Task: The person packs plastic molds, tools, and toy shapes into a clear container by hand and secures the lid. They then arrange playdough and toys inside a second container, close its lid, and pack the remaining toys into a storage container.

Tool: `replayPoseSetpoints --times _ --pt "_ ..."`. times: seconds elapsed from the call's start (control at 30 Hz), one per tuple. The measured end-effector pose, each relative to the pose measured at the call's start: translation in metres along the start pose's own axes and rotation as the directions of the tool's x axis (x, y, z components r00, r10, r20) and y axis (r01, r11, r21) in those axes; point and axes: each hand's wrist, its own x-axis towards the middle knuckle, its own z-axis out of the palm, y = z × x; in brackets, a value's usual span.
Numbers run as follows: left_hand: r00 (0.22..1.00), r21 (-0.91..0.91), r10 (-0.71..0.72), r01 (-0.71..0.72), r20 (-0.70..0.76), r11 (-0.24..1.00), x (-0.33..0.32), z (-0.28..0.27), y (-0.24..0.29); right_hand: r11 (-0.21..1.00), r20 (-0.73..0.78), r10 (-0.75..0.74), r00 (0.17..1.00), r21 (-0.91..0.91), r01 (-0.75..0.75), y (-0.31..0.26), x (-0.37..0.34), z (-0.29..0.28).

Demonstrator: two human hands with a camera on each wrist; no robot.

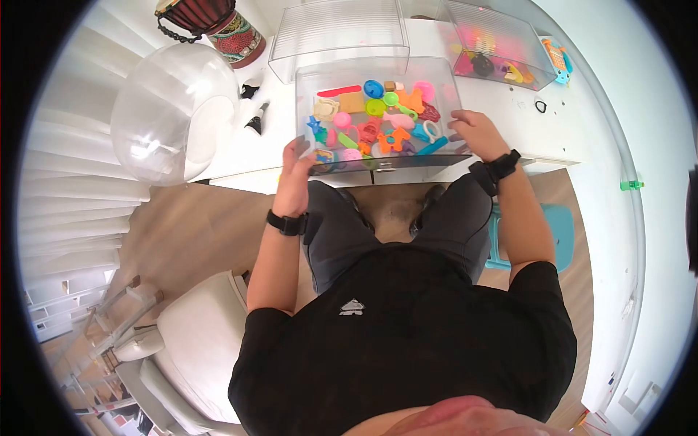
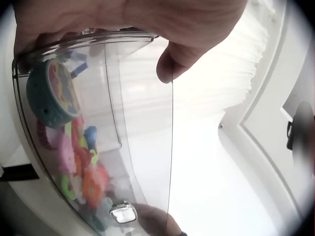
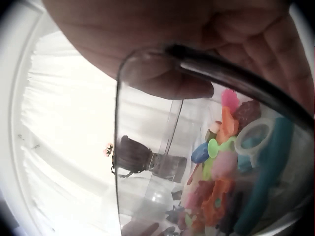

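A clear plastic drawer (image 1: 400, 163) full of small colourful toys lies in front of the person, overhanging the table's front edge. My left hand (image 1: 293, 182) grips its left front corner, thumb on one side of the wall and fingers on the other. At the right front corner, my right hand (image 1: 481, 136) holds the side wall. Among the toys are an orange animal-shaped piece (image 1: 393, 140), a blue oval piece (image 1: 373, 89), a red stick (image 1: 339, 92) and a white ring (image 3: 253, 137). A small square handle (image 2: 123, 212) shows on the drawer's front in the left wrist view.
Behind stands a clear ribbed case (image 1: 338, 33); a second clear box (image 1: 502, 54) with toys is at the right, beside an orange and blue toy (image 1: 557, 59). A transparent globe (image 1: 163, 116), small black pieces (image 1: 256, 118) and a drum (image 1: 236, 36) lie left. A teal stool (image 1: 556, 236) is below.
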Motion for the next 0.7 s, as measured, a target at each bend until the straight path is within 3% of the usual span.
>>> replayPoseSetpoints --times 0.07,0.13,0.2,0.27,0.4,0.53,0.6,0.7 --pt "0.999 0.048 0.005 -0.007 0.039 0.999 -0.01 0.031 -0.006 1.0 0.0 0.008 1.0 0.022 -0.008 0.009 -0.018 -0.032" --pt "0.994 0.098 -0.04 0.03 0.103 0.995 -0.022 0.072 -0.005 0.997 -0.096 0.03 0.995 0.076 -0.023 0.021 -0.036 -0.065" --pt "0.984 0.127 -0.003 -0.02 0.18 0.992 -0.024 0.1 -0.016 0.997 -0.122 0.048 0.991 0.072 -0.04 0.032 -0.051 -0.096" --pt "0.937 0.303 0.124 -0.229 0.328 0.925 -0.012 0.114 -0.03 0.989 -0.224 0.127 0.966 0.104 -0.106 0.039 -0.053 -0.111" --pt "0.903 0.408 0.091 -0.277 0.419 0.87 0.008 0.153 -0.063 0.982 -0.321 0.18 0.93 0.12 -0.149 0.061 -0.062 -0.154" --pt "0.847 0.31 0.136 -0.331 0.513 0.891 0.023 0.184 -0.074 0.975 -0.394 0.22 0.893 0.121 -0.186 0.079 -0.065 -0.177" --pt "0.819 0.314 0.087 -0.313 0.567 0.897 0.03 0.199 -0.073 0.975 -0.417 0.217 0.883 0.136 -0.175 0.089 -0.063 -0.188" --pt "0.847 0.356 0.07 -0.294 0.526 0.887 0.038 0.215 -0.085 0.973 -0.422 0.223 0.878 0.15 -0.175 0.097 -0.058 -0.203"
